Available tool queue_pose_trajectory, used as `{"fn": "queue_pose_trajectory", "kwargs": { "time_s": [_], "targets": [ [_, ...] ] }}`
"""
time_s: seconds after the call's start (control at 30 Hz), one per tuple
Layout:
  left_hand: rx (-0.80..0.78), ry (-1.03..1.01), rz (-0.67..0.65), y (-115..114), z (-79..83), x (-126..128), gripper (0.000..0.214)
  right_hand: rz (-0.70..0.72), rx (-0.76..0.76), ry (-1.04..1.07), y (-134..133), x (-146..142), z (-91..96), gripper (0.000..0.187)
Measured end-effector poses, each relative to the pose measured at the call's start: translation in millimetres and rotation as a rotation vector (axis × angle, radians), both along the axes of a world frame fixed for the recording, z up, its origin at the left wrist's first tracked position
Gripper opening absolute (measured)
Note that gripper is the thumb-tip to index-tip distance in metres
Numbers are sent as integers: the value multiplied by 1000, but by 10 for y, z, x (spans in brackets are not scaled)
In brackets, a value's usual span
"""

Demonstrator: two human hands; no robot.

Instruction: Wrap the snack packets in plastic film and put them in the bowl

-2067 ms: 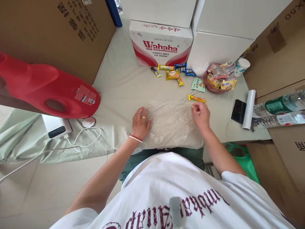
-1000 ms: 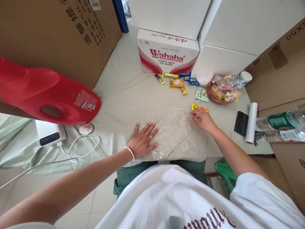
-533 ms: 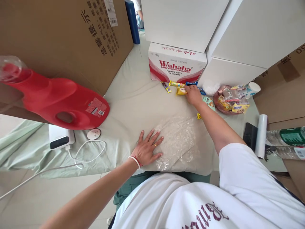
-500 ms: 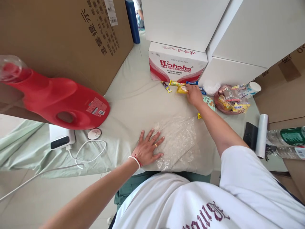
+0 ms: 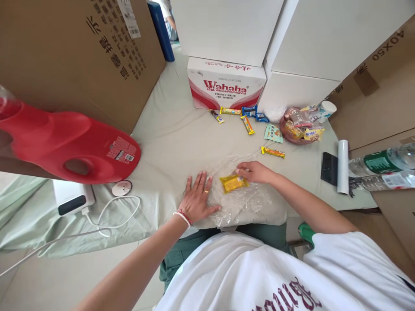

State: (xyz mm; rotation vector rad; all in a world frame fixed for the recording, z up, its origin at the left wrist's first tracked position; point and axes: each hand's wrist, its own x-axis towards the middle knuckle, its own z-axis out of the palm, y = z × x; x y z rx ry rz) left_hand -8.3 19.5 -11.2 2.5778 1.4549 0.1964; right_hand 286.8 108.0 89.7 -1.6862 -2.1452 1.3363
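Film (image 5: 248,208), its edges hard to trace, lies nearest; at its nine o'clock the left hand (image 5: 195,201) rests flat, fingers spread. Over its middle is the yellow packet (image 5: 231,184), one end hidden by the right hand (image 5: 256,171) at two o'clock, thumb and fingers seemingly pinched on it. Setting it down seems in hand; release calls for parting them gently. Farther, at three o'clock, bottles (image 5: 379,161) are cut off.

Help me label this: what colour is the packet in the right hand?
The packet is yellow, head view.
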Motion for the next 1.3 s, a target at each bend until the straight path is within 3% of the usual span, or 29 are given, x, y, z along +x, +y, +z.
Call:
{"fn": "queue_pose_trajectory", "kwargs": {
  "time_s": [0.1, 0.17, 0.27, 0.37, 0.53, 0.63, 0.77, 0.83, 0.93, 1.03, 1.1, 1.2, 1.23, 1.3],
  "targets": [
    [6, -10, 5, 9, -22, -3, 122, 34, 413, -210, -108, -65, 18, 45],
    [-3, -14, 10, 24, -7, -3, 120, 221, 493, -167, -187, -81, -11, 53],
    [-45, -9, 82, 56, 53, 11, 95, 414, 461, -152, -305, -72, -166, 60],
    [-98, 10, 188, 80, 118, 39, 70, 361, 480, -167, -391, 15, -336, 57],
    [-118, 19, 203, 101, 156, 72, 63, 171, 590, 14, -443, 149, -309, 57],
    [-136, 0, 222, 111, 150, 72, 61, 229, 578, 35, -444, 4, -242, 56],
    [-44, -67, 300, 64, 173, 61, 63, 363, 487, -130, -443, -284, -351, 55],
    [61, -107, 275, 17, 206, 41, 59, 373, 485, -152, -450, -330, -424, 58],
    [121, -160, 106, -38, 255, -30, 48, 302, 558, -52, -494, -212, -420, 54],
    [11, -211, -45, -61, 273, -150, 53, 182, 658, 116, -631, 46, -310, 42],
    [-84, -236, -94, -81, 272, -225, 56, 172, 701, 187, -784, 217, -272, 45],
    [-138, -257, -108, -140, 276, -249, 62, 228, 711, 113, -1030, 364, -356, 68],
    [-125, -268, -87, -162, 280, -224, 59, 233, 706, 58, -1088, 378, -410, 67],
    [-81, -313, -9, -193, 292, -134, 44, 231, 688, -11, -1135, 363, -506, 46]
  ]
}}
